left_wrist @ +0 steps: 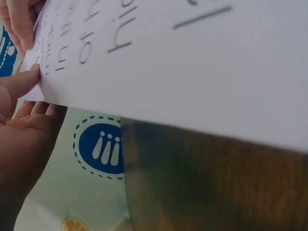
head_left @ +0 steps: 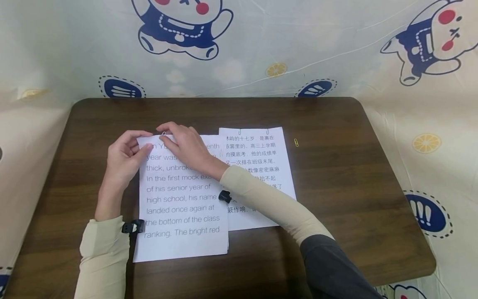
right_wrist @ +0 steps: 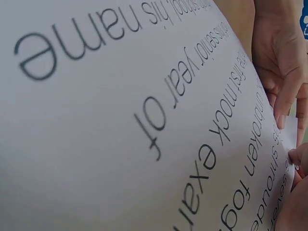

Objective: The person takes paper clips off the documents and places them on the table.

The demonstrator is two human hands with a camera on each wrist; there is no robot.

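A sheet printed with large English text (head_left: 179, 247) lies at the left of the table. My left hand (head_left: 121, 160) pinches its top left corner, thumb on the printed face and fingers behind, as the left wrist view also shows. At the top edge, my right hand (head_left: 188, 145) pinches a small pale paper clip (head_left: 163, 133) between thumb and forefinger. In the right wrist view the right thumb (right_wrist: 299, 156) presses near that edge, close to the left hand. My right forearm crosses over a second sheet, with Chinese text (head_left: 257, 143), partly under the English one.
Two paper clips (head_left: 267, 131) sit on the Chinese sheet's top edge. A yellow paper clip (head_left: 296, 142) lies loose to its right on the dark wooden table (head_left: 354, 187). A patterned curtain (head_left: 239, 50) hangs behind the table and along its sides.
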